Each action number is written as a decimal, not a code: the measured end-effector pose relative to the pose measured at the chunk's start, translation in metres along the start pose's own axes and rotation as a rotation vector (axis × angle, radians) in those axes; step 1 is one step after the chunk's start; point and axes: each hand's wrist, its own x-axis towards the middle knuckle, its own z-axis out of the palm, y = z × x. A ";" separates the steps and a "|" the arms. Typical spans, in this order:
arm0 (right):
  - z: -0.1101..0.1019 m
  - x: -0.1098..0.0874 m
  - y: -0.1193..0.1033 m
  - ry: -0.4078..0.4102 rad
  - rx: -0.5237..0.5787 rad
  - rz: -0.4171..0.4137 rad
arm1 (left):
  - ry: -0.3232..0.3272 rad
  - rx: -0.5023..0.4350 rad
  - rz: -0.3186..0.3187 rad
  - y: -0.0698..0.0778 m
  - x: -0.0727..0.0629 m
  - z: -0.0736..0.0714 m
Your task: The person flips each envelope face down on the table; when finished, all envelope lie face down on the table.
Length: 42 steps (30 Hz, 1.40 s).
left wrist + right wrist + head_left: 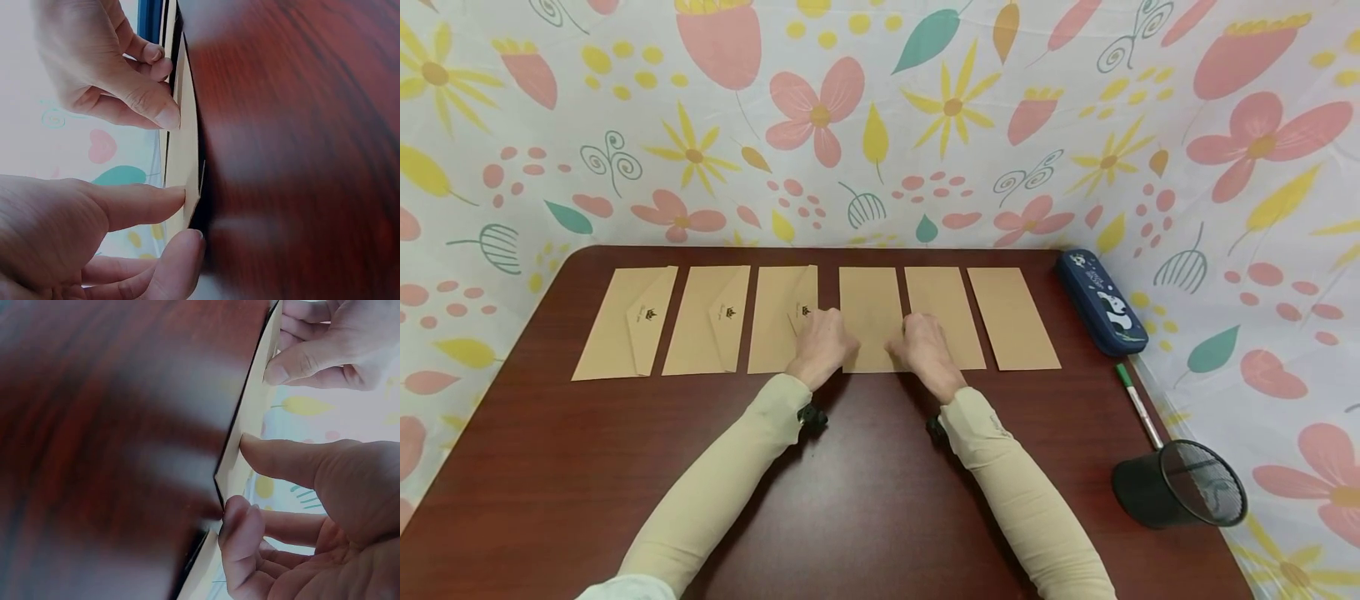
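Observation:
A plain kraft-paper envelope (pixel 872 321) lies near the middle of a row, its plain side up. My left hand (pixel 822 343) pinches its left edge near the front, thumb on top and a finger at the side. At the opposite edge my right hand (pixel 927 350) holds it the same way. In the left wrist view, the envelope's near corner (pixel 195 200) is slightly raised off the table. To the left lies an envelope (pixel 771 312) with its flap and a small crown print showing, partly behind my left hand. A plain envelope (pixel 951 300) lies just right, partly covered by my right hand.
Two more flap-up envelopes (pixel 602 333) (pixel 692 333) lie far left, and another plain one (pixel 1015 321) lies right. Beyond it are a dark blue panda pencil case (pixel 1101 302), a green-capped marker (pixel 1138 406) and a black mesh pen cup (pixel 1150 492). Flowered cloth borders the brown table (pixel 865 500).

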 end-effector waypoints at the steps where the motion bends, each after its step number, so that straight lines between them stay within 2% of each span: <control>1: 0.000 0.000 0.000 0.006 0.001 -0.004 | 0.003 0.003 0.001 0.000 0.000 0.000; 5: -0.003 -0.008 -0.006 0.061 0.041 -0.050 | 0.017 -0.027 -0.008 0.000 -0.002 -0.002; 7: -0.014 -0.024 -0.020 0.077 0.075 -0.065 | 0.021 -0.061 -0.016 0.002 -0.006 -0.007; 9: -0.025 -0.043 -0.036 0.093 0.117 -0.080 | 0.035 -0.100 -0.004 0.006 -0.012 -0.017; 11: -0.037 -0.061 -0.054 0.092 0.144 -0.085 | 0.056 -0.109 0.016 0.015 -0.024 -0.035; 12: -0.041 -0.068 -0.062 0.086 0.151 -0.098 | 0.075 -0.114 0.037 0.011 -0.026 -0.038; 15: -0.042 -0.077 -0.076 0.097 0.160 -0.139 | 0.118 -0.100 0.057 0.018 -0.043 -0.062; 17: -0.041 -0.079 -0.084 0.094 0.166 -0.154 | 0.113 -0.103 0.040 0.020 -0.053 -0.076; 18: -0.040 -0.080 -0.087 0.089 0.172 -0.158 | 0.119 -0.101 0.035 0.018 -0.055 -0.079; 19: -0.038 -0.080 -0.090 0.082 0.182 -0.159 | 0.111 -0.094 0.016 0.025 -0.061 -0.089; 21: -0.035 -0.080 -0.096 0.061 0.206 -0.166 | 0.110 -0.094 0.005 0.020 -0.064 -0.094; 26: -0.025 -0.080 -0.108 0.031 0.226 -0.218 | 0.093 -0.104 -0.022 0.005 -0.069 -0.101; 32: -0.015 -0.077 -0.126 0.022 0.177 -0.230 | 0.111 -0.103 -0.042 -0.013 -0.073 -0.107; 37: 0.014 -0.053 -0.127 -0.023 0.138 -0.225 | 0.135 -0.122 -0.054 -0.025 -0.074 -0.109; 40: 0.039 -0.036 -0.126 -0.028 0.103 -0.220 | 0.140 -0.126 -0.065 -0.036 -0.072 -0.108; 42: 0.036 -0.038 -0.134 -0.064 0.112 -0.204 | 0.152 -0.127 -0.063 -0.048 -0.067 -0.103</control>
